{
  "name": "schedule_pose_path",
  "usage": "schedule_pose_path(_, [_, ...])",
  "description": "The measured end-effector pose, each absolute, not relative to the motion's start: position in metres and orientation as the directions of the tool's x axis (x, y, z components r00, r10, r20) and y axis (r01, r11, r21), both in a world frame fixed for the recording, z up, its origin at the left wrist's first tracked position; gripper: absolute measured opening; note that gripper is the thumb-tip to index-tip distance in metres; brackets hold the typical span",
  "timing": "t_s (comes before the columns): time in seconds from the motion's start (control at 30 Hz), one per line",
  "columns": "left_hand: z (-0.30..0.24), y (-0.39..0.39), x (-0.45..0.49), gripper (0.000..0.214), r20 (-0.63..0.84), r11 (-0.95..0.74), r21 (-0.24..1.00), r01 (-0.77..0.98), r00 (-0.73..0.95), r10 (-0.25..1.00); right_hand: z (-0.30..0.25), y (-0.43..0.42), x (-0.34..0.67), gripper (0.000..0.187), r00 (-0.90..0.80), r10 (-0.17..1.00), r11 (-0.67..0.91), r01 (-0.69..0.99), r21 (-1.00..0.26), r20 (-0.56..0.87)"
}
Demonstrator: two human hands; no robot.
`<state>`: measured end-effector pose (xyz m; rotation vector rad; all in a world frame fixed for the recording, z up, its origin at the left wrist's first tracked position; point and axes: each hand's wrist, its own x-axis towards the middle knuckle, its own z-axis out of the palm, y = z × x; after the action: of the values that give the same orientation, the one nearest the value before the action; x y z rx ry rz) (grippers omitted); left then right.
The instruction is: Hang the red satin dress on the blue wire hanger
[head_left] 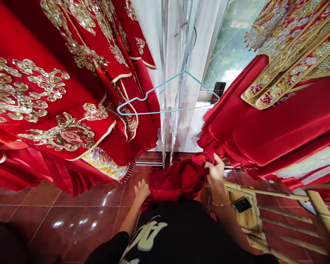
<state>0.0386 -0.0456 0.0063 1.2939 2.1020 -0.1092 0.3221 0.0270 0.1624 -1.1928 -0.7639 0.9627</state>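
My right hand [216,170] grips a bunched red satin garment [176,179] at its upper edge, and a thin beaded bracelet [220,204] circles that wrist. My left hand [141,190] lies at the garment's left side with its fingers apart, holding nothing that I can see. Above the cloth hangs a pale blue wire coat hanger [167,101], empty and well apart from both hands. Red robes with gold embroidery [52,106] hang to the left, and a red robe with gold-trimmed panels [275,121] hangs to the right.
White sheer curtains [178,80] cover a window behind the hanger, with a phone [218,91] propped on its sill. A wooden rack [264,192] to the right holds another phone [242,205]. Glossy brown floor tiles [71,209] lie below.
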Motion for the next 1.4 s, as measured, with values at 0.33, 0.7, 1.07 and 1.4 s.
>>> schedule_pose_path(0.33, [0.006, -0.025, 0.06, 0.008, -0.351, 0.499, 0.847, 0.182, -0.513, 0.784, 0.162, 0.019, 0.311, 0.015, 0.422, 0.906, 0.12, -0.238, -0.964, 0.008])
schedule_pose_path(0.7, [0.025, -0.031, 0.043, 0.018, -0.576, 0.294, 0.815, -0.499, -0.647, 0.499, 0.146, 0.014, 0.311, 0.016, 0.423, 0.904, 0.163, -0.2, -0.966, 0.065])
schedule_pose_path(1.07, [0.1, -0.041, 0.113, 0.024, -0.416, 0.331, 0.631, -0.702, 0.054, 0.908, 0.164, 0.002, 0.28, 0.027, 0.277, 0.961, 0.111, -0.349, -0.931, 0.011])
schedule_pose_path(1.4, [0.122, -0.018, 0.151, 0.034, -0.055, 0.009, 0.979, -0.205, -0.22, 0.974, 0.17, -0.017, 0.261, 0.034, 0.061, 0.995, -0.043, -0.444, -0.895, -0.078])
